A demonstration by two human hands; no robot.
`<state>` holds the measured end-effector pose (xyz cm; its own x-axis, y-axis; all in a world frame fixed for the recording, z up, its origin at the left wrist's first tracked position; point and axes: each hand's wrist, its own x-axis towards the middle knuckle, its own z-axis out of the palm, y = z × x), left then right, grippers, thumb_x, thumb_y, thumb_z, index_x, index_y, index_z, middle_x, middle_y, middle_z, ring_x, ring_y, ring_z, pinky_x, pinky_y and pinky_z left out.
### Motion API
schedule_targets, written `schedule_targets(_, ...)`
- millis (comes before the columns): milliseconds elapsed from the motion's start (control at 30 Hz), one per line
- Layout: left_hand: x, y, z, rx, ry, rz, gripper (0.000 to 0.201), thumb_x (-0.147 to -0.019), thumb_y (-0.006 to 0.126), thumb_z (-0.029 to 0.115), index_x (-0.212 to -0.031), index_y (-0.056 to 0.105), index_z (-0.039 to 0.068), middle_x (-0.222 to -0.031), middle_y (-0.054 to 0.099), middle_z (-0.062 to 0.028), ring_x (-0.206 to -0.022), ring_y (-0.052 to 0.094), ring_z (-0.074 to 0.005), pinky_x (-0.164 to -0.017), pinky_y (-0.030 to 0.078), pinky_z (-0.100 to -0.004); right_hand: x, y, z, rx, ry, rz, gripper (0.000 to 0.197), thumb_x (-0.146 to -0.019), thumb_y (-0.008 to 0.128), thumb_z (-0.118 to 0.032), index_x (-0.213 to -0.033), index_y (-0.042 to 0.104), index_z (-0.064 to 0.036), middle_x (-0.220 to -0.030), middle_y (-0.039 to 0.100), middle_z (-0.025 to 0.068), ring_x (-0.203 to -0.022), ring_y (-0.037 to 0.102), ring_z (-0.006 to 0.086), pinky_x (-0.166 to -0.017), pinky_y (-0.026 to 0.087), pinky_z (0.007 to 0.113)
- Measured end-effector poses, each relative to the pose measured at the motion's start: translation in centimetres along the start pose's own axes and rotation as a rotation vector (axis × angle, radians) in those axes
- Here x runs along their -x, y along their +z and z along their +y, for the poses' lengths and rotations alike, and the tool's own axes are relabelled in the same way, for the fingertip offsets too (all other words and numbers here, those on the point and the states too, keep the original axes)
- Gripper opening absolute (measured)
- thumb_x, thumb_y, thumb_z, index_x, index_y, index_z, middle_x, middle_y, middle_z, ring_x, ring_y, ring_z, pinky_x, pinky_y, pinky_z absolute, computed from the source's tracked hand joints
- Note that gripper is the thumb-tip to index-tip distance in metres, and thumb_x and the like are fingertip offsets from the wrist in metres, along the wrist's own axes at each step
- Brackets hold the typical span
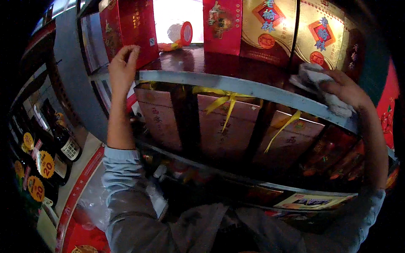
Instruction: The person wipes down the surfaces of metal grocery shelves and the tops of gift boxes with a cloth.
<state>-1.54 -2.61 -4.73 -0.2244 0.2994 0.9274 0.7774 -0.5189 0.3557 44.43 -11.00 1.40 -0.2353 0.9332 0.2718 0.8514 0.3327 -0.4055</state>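
My right hand [346,89] is wrapped round a crumpled grey-white cloth [311,76]. The cloth lies against the right end of a dark brown shelf top [228,66] and hangs over its pale metal front edge [232,86]. Raised at the left end of the same shelf is my left hand [123,67], its fingers curled together with nothing visible in them. Just behind it stands a tall red gift box [137,31]; I cannot tell whether the hand touches it. Two gold boxes [268,31] stand behind the cloth, with a red box [222,27] to their left.
A red-rimmed tape roll [186,33] stands near a bright opening at the back. Below the shelf edge are pinkish boxes [228,126] with yellow ribbons [228,103]. Dark bottles [63,139] with round orange tags stand at far left, near a clear plastic bag [90,200].
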Motion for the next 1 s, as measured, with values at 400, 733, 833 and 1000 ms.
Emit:
schedule_targets(400, 3.6, 3.6, -3.5, -0.019, 0.285, 0.322, 0.012, -0.076, 0.056, 0.016, -0.067, 0.056, 0.007, -0.067, 0.055, -0.0086, -0.067, 0.051, -0.0273, -0.069, 0.037, -0.0379, -18.8, 13.0, -17.4, 0.508, -0.471, -0.262, 0.038, -0.079, 0.042, -0.022, -0.108, 0.049, 0.0018, -0.097, 0.057, 0.0149, -0.090, 0.054, 0.0226, -0.080, 0.041, 0.034)
schedule_targets(733, 3.6, 3.6, -4.1, 0.135, 0.391, 0.336, 0.002, -0.067, 0.059, 0.006, -0.068, 0.056, 0.006, -0.067, 0.056, -0.0070, -0.067, 0.052, -0.0258, -0.070, 0.037, -0.0382, -29.9, 11.8, -18.3, -0.463, -0.188, -0.176, 0.055, -0.075, 0.052, -0.051, -0.109, 0.049, -0.0079, -0.104, 0.051, 0.0069, -0.091, 0.048, 0.0157, -0.076, 0.040, 0.031)
schedule_targets(833, 3.4, 3.5, -4.6, 0.146, 0.403, 0.326, 0.003, -0.067, 0.059, 0.007, -0.069, 0.057, 0.007, -0.068, 0.057, -0.0052, -0.070, 0.052, -0.0244, -0.074, 0.037, -0.0383, -33.1, 12.2, -18.4, -0.422, -0.171, 0.111, 0.077, -0.069, 0.056, -0.056, -0.125, 0.033, -0.0086, -0.127, 0.032, 0.0134, -0.111, 0.037, 0.0269, -0.083, 0.040, 0.038)
schedule_targets(1000, 3.6, 2.5, -4.9, 0.153, 0.359, 0.214, 0.005, -0.067, 0.059, 0.010, -0.072, 0.057, 0.009, -0.072, 0.058, -0.0031, -0.075, 0.053, -0.0218, -0.080, 0.034, -0.0386, -36.7, 16.1, -20.5, -0.405, -0.049, -0.110, 0.116, -0.057, 0.060, -0.066, -0.132, -0.012, -0.0160, -0.138, 0.003, 0.0190, -0.124, 0.012, 0.0404, -0.093, 0.028, 0.050)
